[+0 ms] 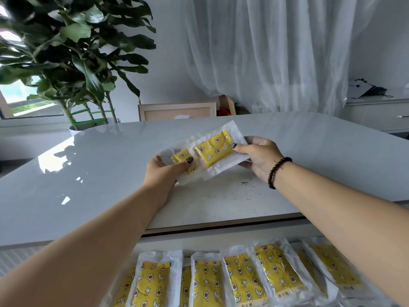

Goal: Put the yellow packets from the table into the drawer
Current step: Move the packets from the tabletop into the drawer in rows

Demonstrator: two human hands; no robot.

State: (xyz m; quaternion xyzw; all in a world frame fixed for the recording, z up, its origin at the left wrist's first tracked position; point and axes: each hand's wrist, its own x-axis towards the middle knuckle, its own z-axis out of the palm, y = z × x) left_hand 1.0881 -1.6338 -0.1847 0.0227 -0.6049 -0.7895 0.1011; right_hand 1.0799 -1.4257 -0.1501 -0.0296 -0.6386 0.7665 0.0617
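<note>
We held two yellow packets above the glossy pale grey tabletop (93, 165), one in each hand. Our left hand (164, 171) pinched the left packet (180, 159) with the thumb curled over its printed yellow panel, and our right hand (257, 157) gripped the right packet (213, 151) by its end, thumb on top and fingers beneath. Each was a flat rectangle of yellow material printed with flowers, stars and moons, sealed in a crinkly clear-and-white plastic sleeve; the two overlapped slightly at the middle. A string of dark round beads (277, 171) circled the right wrist. Below the tabletop's near edge, the open drawer (159, 242) held a row of the same packets (239, 278), lying flat side by side and partly overlapping, their wrappers shiny. Dark specks marked the tabletop near our hands. Beyond it stood a broad-leaved potted plant (73, 52), a light wooden frame (177, 110) and sheer white curtains (276, 52).
</note>
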